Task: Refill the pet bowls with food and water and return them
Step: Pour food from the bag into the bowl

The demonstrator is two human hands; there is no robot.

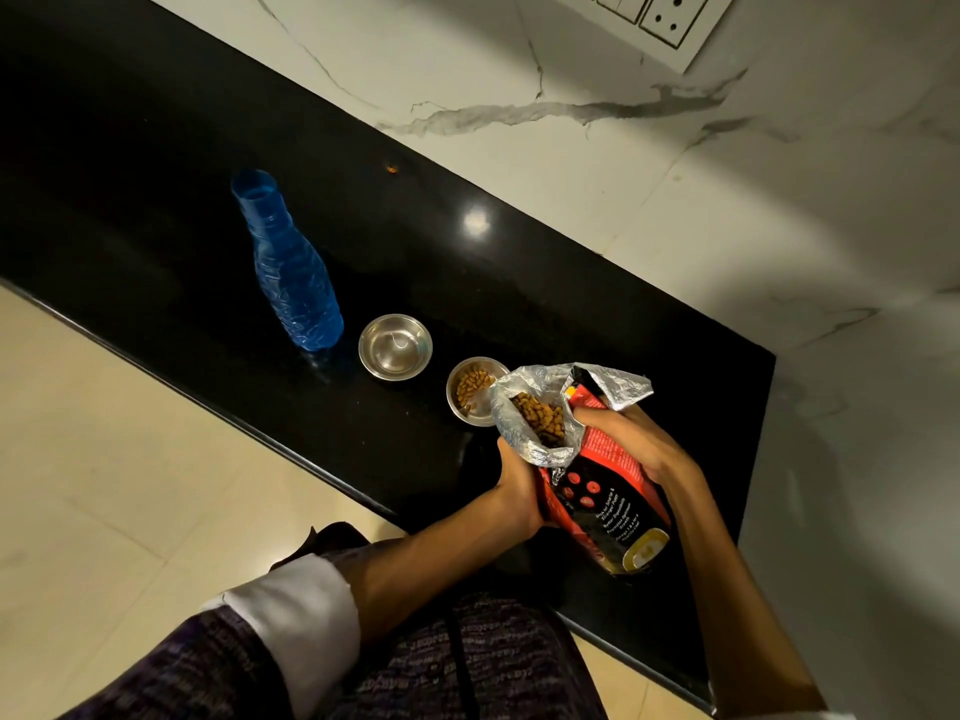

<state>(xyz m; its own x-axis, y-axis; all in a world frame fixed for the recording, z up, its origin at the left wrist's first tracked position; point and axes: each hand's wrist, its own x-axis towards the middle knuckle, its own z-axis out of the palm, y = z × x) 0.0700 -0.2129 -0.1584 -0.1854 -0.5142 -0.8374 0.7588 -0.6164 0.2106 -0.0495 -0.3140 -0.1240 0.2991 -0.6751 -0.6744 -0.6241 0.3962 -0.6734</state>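
We hold the pet food bag (602, 491) in both hands above the near edge of the black desk (156, 163). The bag is tilted, with its torn silver mouth facing up and left; brown kibble (540, 420) is visible inside the opening. The mouth sits just over the right rim of the food bowl (475, 391).

Our left hand (517, 485) grips the left side of the bag below the mouth. Its fingers are curled around the back of the bag and are mostly hidden; the thumb lies along the silver lip. Our right hand (631, 444) grips the right side of the bag near the top. Its fingers (597, 419) are curled and pressed together against the red panel, just beside the opening.

The food bowl is a small steel bowl on the desk, partly covered by the bag mouth. It holds a layer of kibble on its left side. A second steel bowl (396, 347) stands just to its left, apart from it; we cannot tell whether it holds water. A blue plastic bottle (288, 265) stands upright, uncapped, just beside that bowl on the left.

Behind the desk rises a marble wall (519, 85) with a socket plate (670, 18) at the top.
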